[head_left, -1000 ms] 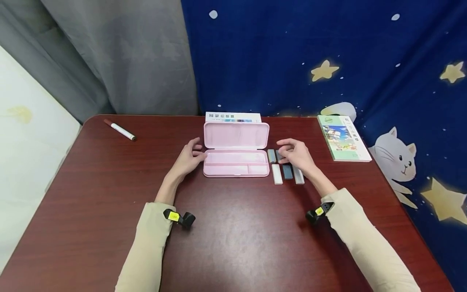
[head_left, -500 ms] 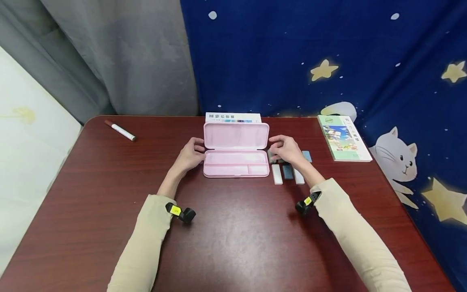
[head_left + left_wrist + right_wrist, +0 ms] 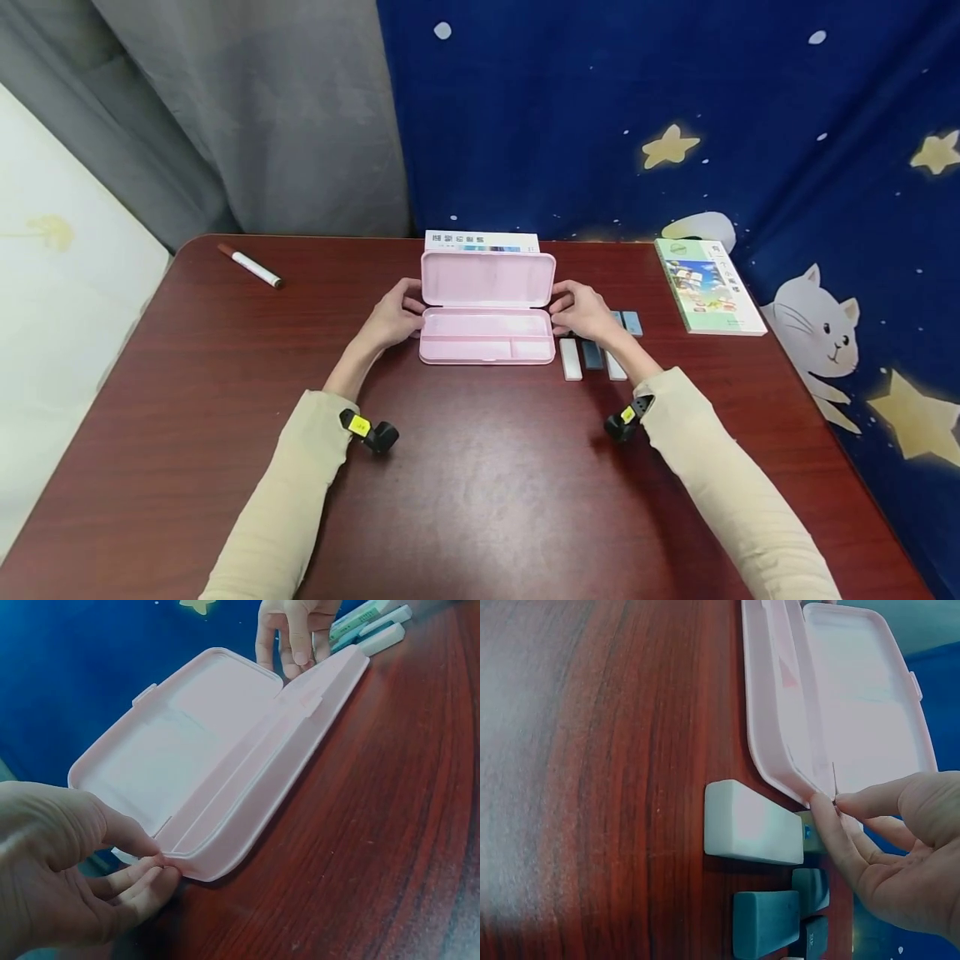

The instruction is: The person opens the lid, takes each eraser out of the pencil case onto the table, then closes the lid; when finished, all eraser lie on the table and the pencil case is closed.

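A pink pencil case (image 3: 487, 350) lies with its lid (image 3: 487, 279) raised at the back, its compartments bare. At its left end my left hand (image 3: 393, 315) pinches the rear corner by the hinge, thumb and fingers curled there in the left wrist view. My right hand (image 3: 583, 312) holds the opposite rear corner between thumb and fingertips, as the right wrist view shows. Just under that hand lie several block erasers: a white eraser (image 3: 754, 823), a dark blue-green eraser (image 3: 765, 922) and others, some partly hidden by the hand.
Behind the case stands a white book or box (image 3: 482, 241) with printing. A green and white book (image 3: 711, 286) lies at the back right of the brown table (image 3: 480, 475). A white marker with a red-brown end (image 3: 251, 267) lies at the back left. Curtains (image 3: 600, 100) hang behind.
My right hand has moved left from over the erasers to the case's right end and taken hold of the corner. My left hand has shifted slightly along the left end. The case looks nearly unmoved.
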`<state>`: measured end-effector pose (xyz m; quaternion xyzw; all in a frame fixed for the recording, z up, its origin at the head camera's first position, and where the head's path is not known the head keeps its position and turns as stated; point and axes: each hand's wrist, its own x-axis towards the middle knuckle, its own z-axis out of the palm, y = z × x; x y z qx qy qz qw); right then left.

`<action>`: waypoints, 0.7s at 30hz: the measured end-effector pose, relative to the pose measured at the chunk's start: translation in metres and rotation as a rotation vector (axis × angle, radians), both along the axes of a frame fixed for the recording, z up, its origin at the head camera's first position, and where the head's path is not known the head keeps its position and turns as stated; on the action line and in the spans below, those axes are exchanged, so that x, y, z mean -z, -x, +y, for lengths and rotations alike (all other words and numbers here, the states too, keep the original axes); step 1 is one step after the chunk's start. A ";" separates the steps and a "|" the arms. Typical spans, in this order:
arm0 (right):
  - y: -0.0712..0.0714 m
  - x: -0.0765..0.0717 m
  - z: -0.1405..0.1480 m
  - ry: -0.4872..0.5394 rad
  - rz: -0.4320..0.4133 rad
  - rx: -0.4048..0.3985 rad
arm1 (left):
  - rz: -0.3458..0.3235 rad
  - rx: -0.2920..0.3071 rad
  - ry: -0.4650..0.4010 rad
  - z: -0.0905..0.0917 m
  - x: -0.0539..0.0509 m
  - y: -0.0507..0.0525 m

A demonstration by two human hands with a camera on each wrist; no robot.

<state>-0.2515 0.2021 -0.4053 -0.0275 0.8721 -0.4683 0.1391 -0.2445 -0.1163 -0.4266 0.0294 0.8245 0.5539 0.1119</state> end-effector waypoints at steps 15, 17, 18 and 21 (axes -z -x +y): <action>-0.005 0.005 -0.002 -0.040 0.094 -0.004 | 0.074 0.031 -0.045 -0.004 0.008 -0.003; -0.005 0.005 -0.001 -0.036 0.106 -0.011 | 0.090 0.035 -0.047 -0.005 0.010 -0.003; -0.005 0.005 -0.001 -0.036 0.114 -0.015 | 0.093 0.034 -0.049 -0.005 0.010 -0.003; -0.006 0.006 -0.001 -0.031 0.128 -0.028 | 0.102 0.030 -0.040 -0.005 0.011 -0.004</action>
